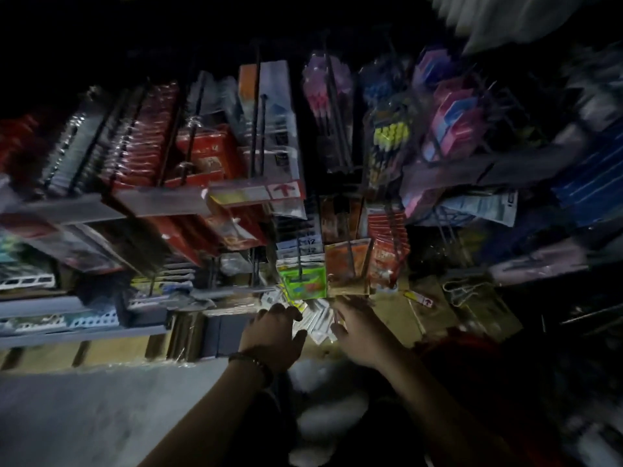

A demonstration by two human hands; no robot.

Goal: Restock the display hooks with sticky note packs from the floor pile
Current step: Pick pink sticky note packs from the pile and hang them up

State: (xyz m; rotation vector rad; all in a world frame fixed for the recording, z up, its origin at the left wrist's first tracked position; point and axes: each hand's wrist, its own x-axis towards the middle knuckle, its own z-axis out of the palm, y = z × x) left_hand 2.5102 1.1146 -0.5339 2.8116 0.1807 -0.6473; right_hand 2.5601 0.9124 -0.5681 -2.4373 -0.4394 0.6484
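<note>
Left grip (273, 335), right grip (357, 332) flank sticky note pile (317, 323), touching.

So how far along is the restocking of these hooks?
Done: a green pack already hangs on a low hook. In hand: the left hand and right hand reach into the floor pile; any grip is too blurred to tell. Left: packs in that pile are not yet hung.

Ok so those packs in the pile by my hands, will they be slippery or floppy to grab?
Probably slippery: the pile of packs looks wrapped in glossy film. They lie fanned and loose, so pushing would likely scatter them.
</note>
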